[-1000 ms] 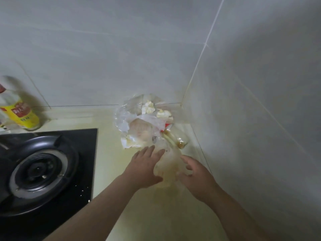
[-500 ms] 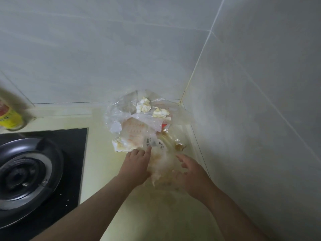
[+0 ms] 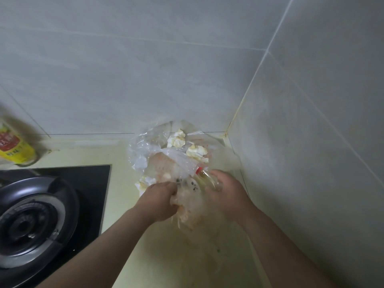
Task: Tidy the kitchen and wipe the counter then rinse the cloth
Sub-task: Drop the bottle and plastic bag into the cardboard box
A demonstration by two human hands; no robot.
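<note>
Hands moved in onto plastic bag (image 3: 178, 161): left hand (image 3: 158, 201) and right hand (image 3: 227, 194) both clenched on it, counter (image 3: 166, 258) corner.

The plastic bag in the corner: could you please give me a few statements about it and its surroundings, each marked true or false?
1. The left hand and the right hand both hold the near end of the clear plastic bag. True.
2. The plastic bag sits on the burner. False: it rests on the pale counter, to the right of the black hob, in the corner where the two tiled walls meet.
3. Crumpled tissues lie inside the plastic bag. True.
4. The yellow-labelled bottle stands to the right of the plastic bag. False: it stands far to the left, against the back wall beyond the hob.
</note>
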